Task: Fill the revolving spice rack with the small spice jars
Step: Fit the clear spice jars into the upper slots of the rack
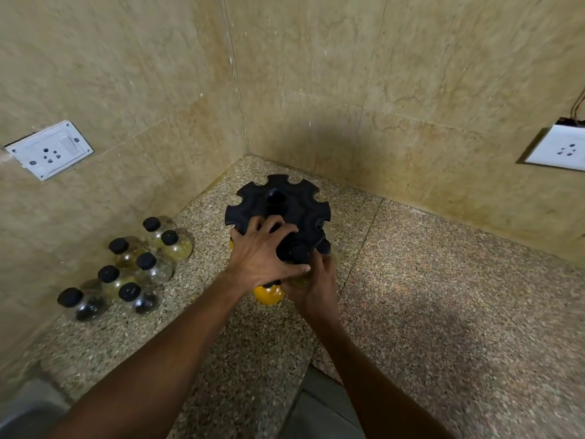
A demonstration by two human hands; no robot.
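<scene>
Speckled granite counter [443, 296] in corner of beige tiled walls; white socket [49, 149] on left wall, second socket [557, 147] on right wall. Black spice rack [278, 204] upright near far corner, notched top disc facing up, axis vertical. Left hand [262, 251] laid over rack's near edge, fingers spread. Right hand [311, 280] curled round jar [297, 253] at rack's near side. Yellow-filled jar [268, 293] below hands. Eight black-capped loose jars [133, 264] upright by left wall, contents pale yellow, clear, dark.
</scene>
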